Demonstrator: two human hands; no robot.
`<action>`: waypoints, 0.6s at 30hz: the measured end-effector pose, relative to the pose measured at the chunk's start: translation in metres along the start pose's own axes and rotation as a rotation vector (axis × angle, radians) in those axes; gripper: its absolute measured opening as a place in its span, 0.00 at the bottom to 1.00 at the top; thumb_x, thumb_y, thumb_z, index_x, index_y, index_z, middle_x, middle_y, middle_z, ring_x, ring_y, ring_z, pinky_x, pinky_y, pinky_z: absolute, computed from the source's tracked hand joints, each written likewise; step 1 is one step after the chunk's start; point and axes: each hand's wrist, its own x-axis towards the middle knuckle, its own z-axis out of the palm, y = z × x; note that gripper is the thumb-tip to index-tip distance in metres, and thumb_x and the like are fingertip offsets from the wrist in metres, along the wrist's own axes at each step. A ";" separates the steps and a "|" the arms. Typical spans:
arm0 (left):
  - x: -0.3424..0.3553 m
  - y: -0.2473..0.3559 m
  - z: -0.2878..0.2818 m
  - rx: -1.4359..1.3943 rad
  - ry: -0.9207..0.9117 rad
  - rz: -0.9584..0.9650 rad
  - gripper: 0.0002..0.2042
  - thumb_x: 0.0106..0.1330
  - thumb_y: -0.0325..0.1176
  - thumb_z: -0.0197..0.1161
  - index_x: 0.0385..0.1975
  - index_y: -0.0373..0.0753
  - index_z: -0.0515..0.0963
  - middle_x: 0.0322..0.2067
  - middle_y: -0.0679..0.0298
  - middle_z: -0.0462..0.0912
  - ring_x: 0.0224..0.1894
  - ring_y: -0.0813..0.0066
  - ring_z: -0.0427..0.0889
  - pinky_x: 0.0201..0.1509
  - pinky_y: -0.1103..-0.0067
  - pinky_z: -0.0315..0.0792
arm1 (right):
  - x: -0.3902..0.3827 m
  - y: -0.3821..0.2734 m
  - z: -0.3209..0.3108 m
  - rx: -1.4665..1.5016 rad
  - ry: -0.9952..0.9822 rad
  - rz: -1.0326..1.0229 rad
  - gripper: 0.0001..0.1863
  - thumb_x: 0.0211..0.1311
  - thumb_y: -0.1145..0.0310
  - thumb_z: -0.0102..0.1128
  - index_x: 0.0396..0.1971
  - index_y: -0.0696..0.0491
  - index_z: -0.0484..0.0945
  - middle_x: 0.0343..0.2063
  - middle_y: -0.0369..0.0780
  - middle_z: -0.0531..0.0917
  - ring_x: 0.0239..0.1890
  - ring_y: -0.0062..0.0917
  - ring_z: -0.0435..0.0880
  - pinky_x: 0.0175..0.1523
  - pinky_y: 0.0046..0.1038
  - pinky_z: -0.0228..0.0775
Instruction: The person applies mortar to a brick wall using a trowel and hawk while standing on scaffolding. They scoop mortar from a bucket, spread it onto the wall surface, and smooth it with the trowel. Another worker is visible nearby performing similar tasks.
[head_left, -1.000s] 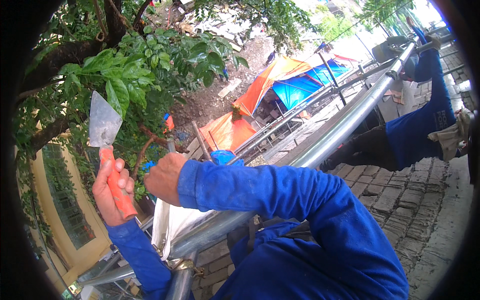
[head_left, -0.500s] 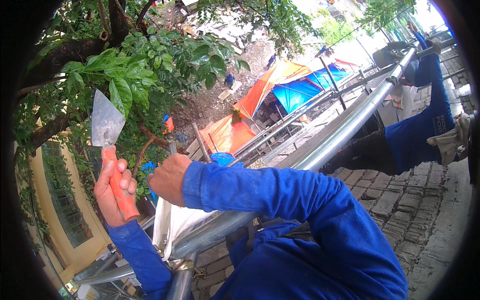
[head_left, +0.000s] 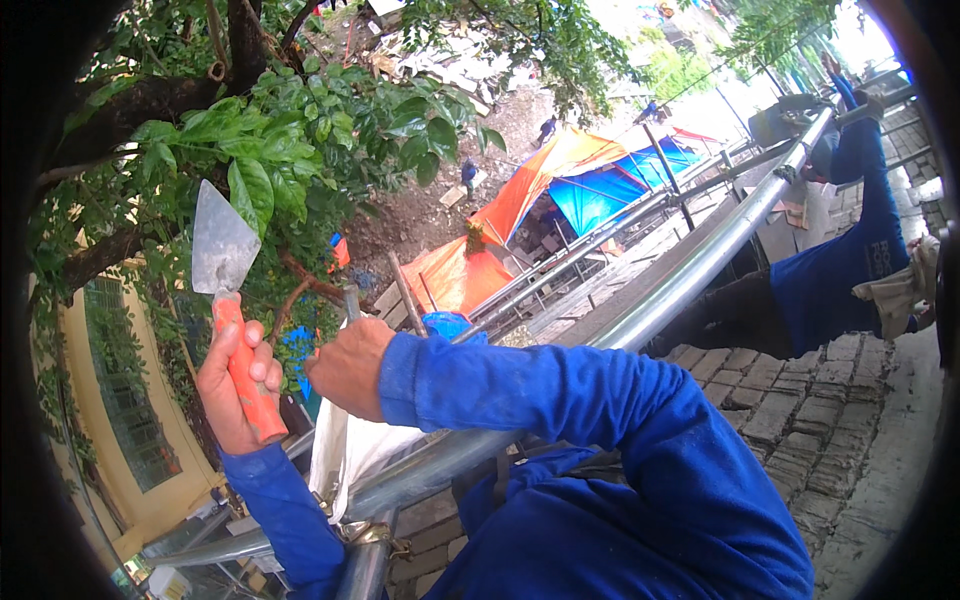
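Observation:
My left hand (head_left: 236,375) is wrapped round the orange handle of a trowel (head_left: 224,255), its grey triangular blade pointing up in front of the leaves. Beside it, my right hand (head_left: 346,368) is curled closed; a metal tube (head_left: 352,305) stands just behind its knuckles, and I cannot make out whether the fingers grip it. Below my hands hang a white cloth (head_left: 340,450) and a thick scaffold rail (head_left: 675,290), which runs diagonally up to the right. A pipe clamp (head_left: 355,532) shows near my left forearm.
A co-worker in blue (head_left: 830,290) is at the right, above brick paving (head_left: 800,420). Orange (head_left: 450,275) and blue tarps (head_left: 590,195) lie beyond the railing, with distant people (head_left: 468,175) and rubble. A leafy tree (head_left: 200,120) and yellow building (head_left: 120,380) fill the left.
My hands and the trowel have shifted slightly right in the picture, the trowel still upright and held the same way. The background has moved a little with the view.

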 end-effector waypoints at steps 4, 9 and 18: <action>0.002 -0.002 0.002 0.012 0.011 -0.006 0.20 0.70 0.33 0.52 0.60 0.39 0.61 0.31 0.65 0.71 0.20 0.83 0.70 0.20 0.83 0.70 | -0.001 0.003 0.002 0.026 0.005 -0.005 0.07 0.52 0.70 0.56 0.30 0.56 0.78 0.21 0.43 0.83 0.26 0.37 0.86 0.29 0.37 0.76; 0.001 -0.003 0.002 0.002 0.046 -0.004 0.19 0.69 0.32 0.52 0.59 0.38 0.62 0.31 0.64 0.71 0.19 0.84 0.69 0.19 0.83 0.70 | -0.001 0.001 -0.001 -0.001 -0.036 -0.003 0.07 0.52 0.70 0.56 0.30 0.56 0.78 0.21 0.44 0.83 0.26 0.37 0.86 0.29 0.37 0.76; 0.002 -0.003 0.006 0.027 0.031 -0.007 0.20 0.71 0.33 0.50 0.61 0.38 0.59 0.31 0.64 0.70 0.19 0.83 0.69 0.19 0.83 0.70 | -0.001 0.002 -0.001 0.012 -0.033 -0.014 0.07 0.52 0.71 0.56 0.30 0.57 0.78 0.21 0.44 0.83 0.26 0.37 0.86 0.29 0.38 0.76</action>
